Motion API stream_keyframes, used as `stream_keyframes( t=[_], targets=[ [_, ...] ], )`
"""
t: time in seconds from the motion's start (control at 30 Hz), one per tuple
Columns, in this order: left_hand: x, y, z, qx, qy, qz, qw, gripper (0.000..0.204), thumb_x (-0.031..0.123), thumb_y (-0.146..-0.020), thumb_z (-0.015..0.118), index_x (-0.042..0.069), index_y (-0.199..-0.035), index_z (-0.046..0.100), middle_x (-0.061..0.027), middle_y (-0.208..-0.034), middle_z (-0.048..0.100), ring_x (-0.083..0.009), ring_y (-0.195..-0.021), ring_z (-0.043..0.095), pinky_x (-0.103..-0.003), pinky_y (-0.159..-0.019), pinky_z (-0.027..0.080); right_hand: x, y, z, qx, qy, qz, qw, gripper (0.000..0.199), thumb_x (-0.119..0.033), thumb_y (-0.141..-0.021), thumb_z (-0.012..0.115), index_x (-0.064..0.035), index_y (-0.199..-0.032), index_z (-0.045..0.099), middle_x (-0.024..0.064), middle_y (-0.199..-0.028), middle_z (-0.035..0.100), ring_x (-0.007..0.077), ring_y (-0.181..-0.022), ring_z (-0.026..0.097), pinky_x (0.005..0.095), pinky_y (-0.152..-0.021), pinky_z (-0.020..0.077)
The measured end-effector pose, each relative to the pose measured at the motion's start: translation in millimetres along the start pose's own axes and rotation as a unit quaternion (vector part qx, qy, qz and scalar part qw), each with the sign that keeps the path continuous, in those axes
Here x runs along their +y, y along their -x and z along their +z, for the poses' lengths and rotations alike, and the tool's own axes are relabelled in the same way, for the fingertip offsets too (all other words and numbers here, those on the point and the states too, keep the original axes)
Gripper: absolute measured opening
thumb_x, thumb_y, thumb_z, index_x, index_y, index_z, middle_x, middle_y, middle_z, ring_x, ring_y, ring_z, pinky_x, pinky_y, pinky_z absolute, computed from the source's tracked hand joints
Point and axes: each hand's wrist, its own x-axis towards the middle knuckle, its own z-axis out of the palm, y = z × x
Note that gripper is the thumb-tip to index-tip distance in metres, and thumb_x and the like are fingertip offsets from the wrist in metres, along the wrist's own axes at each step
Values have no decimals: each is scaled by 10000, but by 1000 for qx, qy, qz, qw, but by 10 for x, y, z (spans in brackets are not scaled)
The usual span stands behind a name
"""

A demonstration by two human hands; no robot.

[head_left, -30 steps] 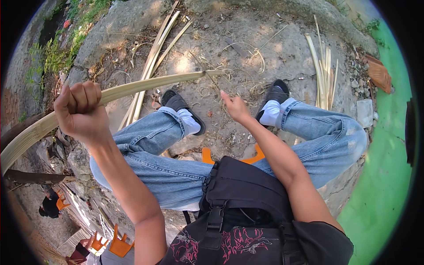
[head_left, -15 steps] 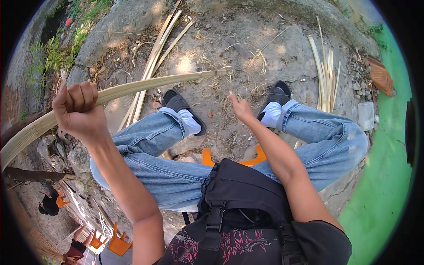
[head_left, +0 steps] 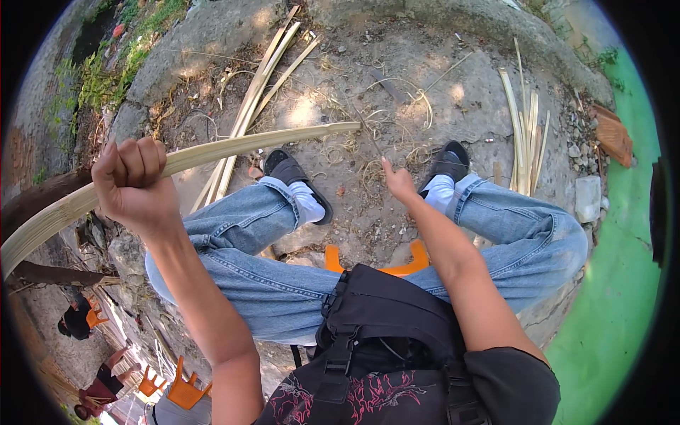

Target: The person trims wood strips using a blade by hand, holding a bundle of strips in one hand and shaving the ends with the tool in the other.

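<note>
My left hand is closed in a fist around a long, pale bamboo strip. The strip bows from the left edge of the view across to the middle, where its tip ends above the ground between my feet. My right hand is closed on a thin, dark-bladed knife, its handle mostly hidden in the fingers. The blade points up and away from me and crosses close by the strip's tip; I cannot tell whether they touch. Curled shavings lie on the ground beneath.
Bamboo strips lie beyond my left foot, and another bundle lies at the right. A broken brick rests by the green surface. I sit on an orange stool. Other people are at the lower left.
The knife blade has come into clearer view beside the strip's tip, and my right hand has shifted slightly right and nearer. My left hand keeps its grip on the strip.
</note>
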Motion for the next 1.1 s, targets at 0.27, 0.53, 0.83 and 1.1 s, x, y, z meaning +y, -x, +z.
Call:
stream_keyframes(
  t=[0.27,0.53,0.83,1.1],
  targets=[
    [-35,-64,37,-6,10,1,1000,437,130,-850,480,169,-542,173,32,-489,126,-94,-470,111,-287,-477,149,254,-183,52,-15,-52,38,998,861,-722,-801,393,98,-731,647,297,-693,607,405,-770,638,460,-738,454],
    [61,-14,21,16,-20,16,1000,435,137,-851,486,166,-533,190,31,-485,136,-94,-468,114,-287,-474,140,142,10,-63,-56,-42,48,996,932,-722,-796,391,184,-807,611,382,-815,587,447,-894,612,450,-818,440],
    [83,3,-100,2,1,4,1000,423,156,-853,481,168,-537,200,31,-492,142,-92,-470,124,-287,-473,143,128,-59,-1,-92,-44,91,991,960,-738,-792,369,189,-871,607,391,-953,576,460,-1024,564,443,-897,421],
    [110,45,-133,-121,-23,27,992,400,223,-840,481,156,-549,214,29,-496,152,-96,-466,145,-291,-470,147,-1004,439,-382,-88,-148,-22,985,753,-721,-798,440,-50,-455,461,52,-449,438,167,-389,433,336,-419,354]
  ],
)
